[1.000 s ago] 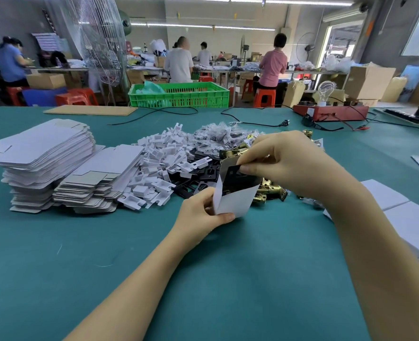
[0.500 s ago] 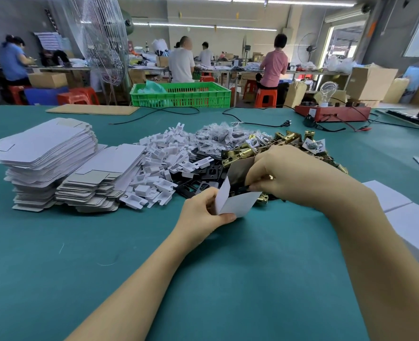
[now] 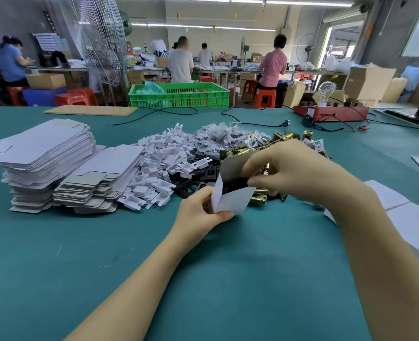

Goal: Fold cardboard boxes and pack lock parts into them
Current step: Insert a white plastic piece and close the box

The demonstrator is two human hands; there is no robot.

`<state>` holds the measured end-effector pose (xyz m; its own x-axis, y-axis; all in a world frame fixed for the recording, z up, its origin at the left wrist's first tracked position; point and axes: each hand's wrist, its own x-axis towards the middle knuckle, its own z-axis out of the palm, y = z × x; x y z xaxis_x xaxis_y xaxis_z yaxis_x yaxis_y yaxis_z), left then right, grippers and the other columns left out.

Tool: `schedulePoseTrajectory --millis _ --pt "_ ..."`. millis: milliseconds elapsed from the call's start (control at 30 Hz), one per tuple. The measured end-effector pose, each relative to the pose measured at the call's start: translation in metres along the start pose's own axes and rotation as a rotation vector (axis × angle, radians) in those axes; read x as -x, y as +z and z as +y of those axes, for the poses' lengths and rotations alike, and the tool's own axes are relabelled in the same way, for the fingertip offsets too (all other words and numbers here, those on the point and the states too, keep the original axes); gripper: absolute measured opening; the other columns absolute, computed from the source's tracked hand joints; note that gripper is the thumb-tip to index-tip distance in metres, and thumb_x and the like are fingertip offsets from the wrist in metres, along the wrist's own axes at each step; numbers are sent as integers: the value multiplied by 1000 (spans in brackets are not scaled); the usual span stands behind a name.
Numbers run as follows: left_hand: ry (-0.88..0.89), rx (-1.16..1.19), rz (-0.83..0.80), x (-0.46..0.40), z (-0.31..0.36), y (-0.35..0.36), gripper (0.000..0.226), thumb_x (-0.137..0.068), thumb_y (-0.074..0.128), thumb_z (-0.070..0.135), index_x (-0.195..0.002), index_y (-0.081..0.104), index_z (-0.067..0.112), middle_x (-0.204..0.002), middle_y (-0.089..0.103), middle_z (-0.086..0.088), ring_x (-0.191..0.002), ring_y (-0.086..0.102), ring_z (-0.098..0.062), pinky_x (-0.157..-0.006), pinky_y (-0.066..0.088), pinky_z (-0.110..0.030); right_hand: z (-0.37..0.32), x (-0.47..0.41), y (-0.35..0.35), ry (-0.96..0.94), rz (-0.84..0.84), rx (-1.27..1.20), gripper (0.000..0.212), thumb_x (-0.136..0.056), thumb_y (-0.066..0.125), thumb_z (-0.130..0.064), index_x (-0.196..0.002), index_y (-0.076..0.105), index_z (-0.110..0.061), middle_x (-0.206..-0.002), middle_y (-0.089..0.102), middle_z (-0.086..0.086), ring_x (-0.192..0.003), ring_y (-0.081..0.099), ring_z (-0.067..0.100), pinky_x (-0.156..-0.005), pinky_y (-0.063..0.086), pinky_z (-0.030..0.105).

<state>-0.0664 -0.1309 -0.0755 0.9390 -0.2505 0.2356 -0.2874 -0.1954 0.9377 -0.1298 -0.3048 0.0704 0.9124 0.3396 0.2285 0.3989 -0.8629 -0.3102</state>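
So only the head view is given, and pretty much everything happens just right of the frame's centre: a small white cardboard box (image 3: 231, 201) is held up off the green table (image 3: 105, 279), pinched at its lower left corner by the left hand (image 3: 201, 215), thumb curled over the front panel. The right hand (image 3: 294, 168) is curled over the open top, fingers pinching at the mouth where something black is seen inside, probably a lock plate, though it can't be made out for sure. Compared with a second ago, the right hand has been dropped lower and the box tipped down a bit, with its grey inner flap (image 3: 235, 163) now stood up behind, so the part looks to be pushed further in, not just started. That suggests one piece is nearly packed and the flap is still left to be closed. Behind the hands the brass latches (image 3: 257, 199) are piled, black plates (image 3: 203, 173) and white plastic inserts (image 3: 154, 168) are heaped toward centre, and flat box blanks (image 3: 43, 148) are stacked at the left. Finished boxes (image 3: 400, 217) seem to be laid at the right edge.
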Motion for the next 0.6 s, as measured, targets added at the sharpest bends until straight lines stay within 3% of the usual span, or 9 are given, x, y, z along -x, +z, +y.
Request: schedulePoseTrajectory --millis 133,200,267,333,400,600 --pt "-2 4 -27 0 1 0 37 -70 83 12 -104 67 9 -100 72 -10 -97 65 -34 -90 50 -55 -3 -5 10 -10 -92 82 16 -86 67 -10 -98 75 -16 -72 59 -17 -52 52 -15 -57 37 2" --pt "-6 10 -38 0 1 0 42 -65 81 20 -104 68 10 -100 73 -7 -97 66 -31 -91 51 -54 -2 -5 8 -12 -56 105 16 -86 67 -10 -98 76 -16 -75 62 -15 -59 53 -16 -60 36 1" --pt "-8 2 -55 0 0 0 41 -66 82 19 -105 68 13 -100 74 -2 -97 67 -26 -92 51 -52 -1 -4 5 -14 9 152 18 -87 67 -11 -100 77 -18 -87 71 -9 -73 58 -6 -71 39 6" --pt "-15 -9 -66 -1 -2 0 40 -69 85 13 -105 69 17 -99 74 3 -98 68 -22 -92 52 -51 -3 -4 4 -13 47 233 20 -89 64 -12 -103 76 -21 -99 74 -4 -91 63 12 -86 47 25" --pt "-24 -6 -77 -2 -3 0 39 -71 85 11 -106 69 19 -100 75 5 -98 69 -21 -92 52 -51 -7 -6 7 -10 55 319 24 -91 60 -15 -106 74 -26 -103 72 -4 -99 62 19 -86 50 33" --pt "-48 42 -93 -2 -1 -2 47 -63 83 22 -107 69 20 -102 75 6 -99 69 -18 -94 53 -47 -10 -7 12 11 136 392 23 -93 54 -19 -105 73 -28 -101 71 -2 -98 59 24 -76 52 33"
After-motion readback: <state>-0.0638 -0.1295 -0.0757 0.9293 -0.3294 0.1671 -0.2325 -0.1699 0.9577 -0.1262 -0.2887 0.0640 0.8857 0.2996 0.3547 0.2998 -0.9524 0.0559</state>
